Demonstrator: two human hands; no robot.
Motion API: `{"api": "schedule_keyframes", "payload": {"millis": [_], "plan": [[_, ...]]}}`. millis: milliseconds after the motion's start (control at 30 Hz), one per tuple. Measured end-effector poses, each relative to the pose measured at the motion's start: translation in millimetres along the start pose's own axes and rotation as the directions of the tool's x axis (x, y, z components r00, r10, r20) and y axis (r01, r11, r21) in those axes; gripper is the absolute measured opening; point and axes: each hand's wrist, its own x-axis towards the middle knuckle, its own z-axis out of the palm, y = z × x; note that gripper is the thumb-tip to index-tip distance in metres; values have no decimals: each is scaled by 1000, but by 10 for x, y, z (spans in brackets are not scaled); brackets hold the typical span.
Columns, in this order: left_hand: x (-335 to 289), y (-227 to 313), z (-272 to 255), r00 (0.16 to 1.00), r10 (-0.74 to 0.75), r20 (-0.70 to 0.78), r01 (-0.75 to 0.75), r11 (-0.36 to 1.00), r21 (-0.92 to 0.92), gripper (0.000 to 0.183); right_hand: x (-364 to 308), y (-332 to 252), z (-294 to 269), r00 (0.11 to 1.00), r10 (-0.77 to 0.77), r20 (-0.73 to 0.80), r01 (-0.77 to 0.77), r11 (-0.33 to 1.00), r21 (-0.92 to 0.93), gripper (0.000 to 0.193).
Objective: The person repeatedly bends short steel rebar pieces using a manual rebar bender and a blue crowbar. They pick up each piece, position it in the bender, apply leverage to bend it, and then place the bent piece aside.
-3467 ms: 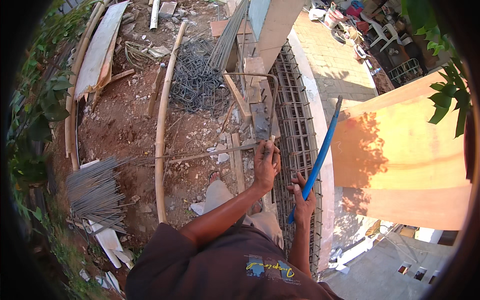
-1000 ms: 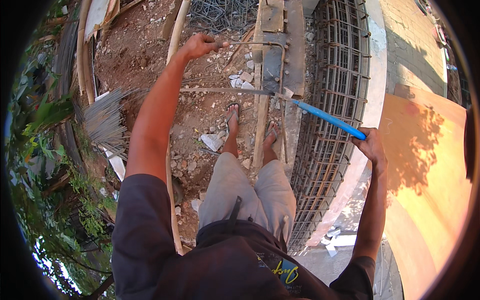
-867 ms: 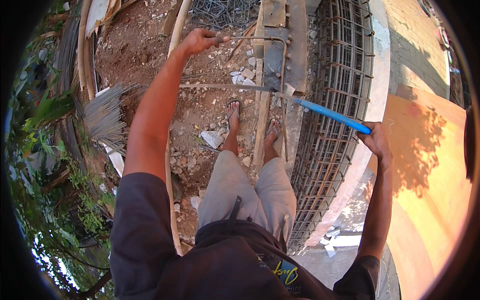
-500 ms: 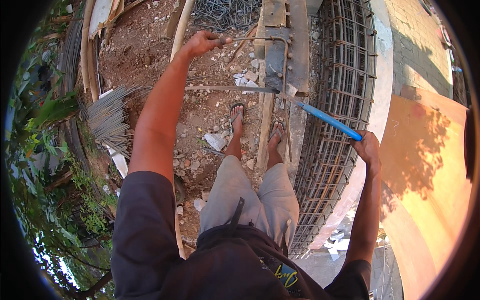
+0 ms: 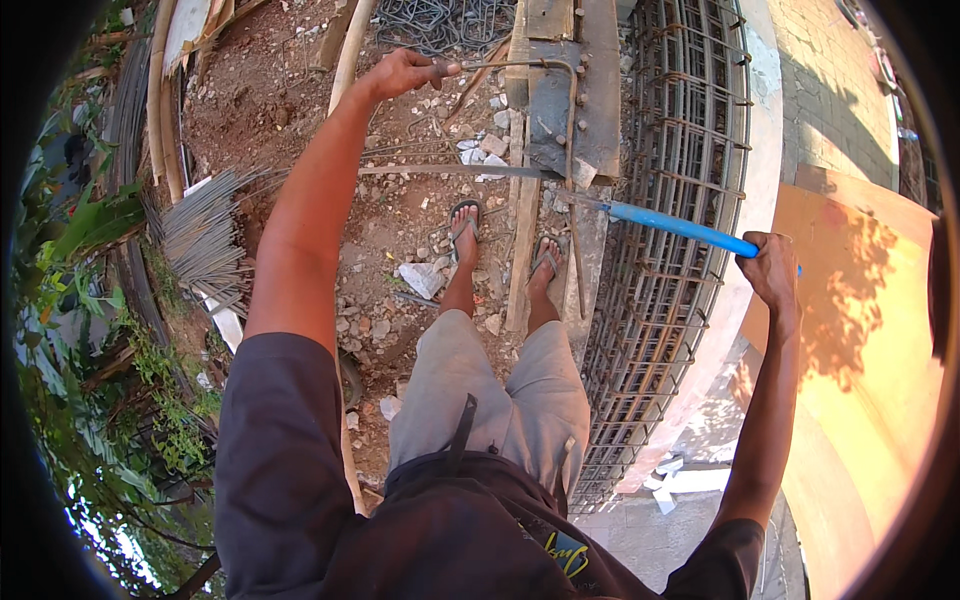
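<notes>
With our left hand (image 5: 408, 72) clamped on the end of the bent rod (image 5: 571, 130) over the pegged board (image 5: 600, 115) and our right hand (image 5: 770, 268) round the blue-handled tool (image 5: 685, 226), we'd best swing level, though its bite is unclear.

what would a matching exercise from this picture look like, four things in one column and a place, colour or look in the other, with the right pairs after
1. left hand
2. right hand
3. shorts
4. steel cage

A. light grey cloth
B. at the end of the bent rod
C. open lattice
D. around the blue handle

Pairs: 1-B, 2-D, 3-A, 4-C
</notes>
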Motion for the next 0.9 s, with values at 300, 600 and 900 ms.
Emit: {"api": "schedule_keyframes", "payload": {"millis": [300, 600, 900], "plan": [[35, -282, 76, 998, 4, -55, -4, 1000, 3, 77, -463, -167, 600, 969, 243, -48, -242, 970, 24, 26], [30, -148, 90, 998, 8, -67, -7, 1000, 12, 77, -591, 27, 1004, 877, 407, -255, -441, 893, -92, 11], [2, -110, 46, 998, -40, -45, 43, 998, 46, 74, -1021, -366, 1479, 717, 619, -320, -647, 762, 25, 9]]}}
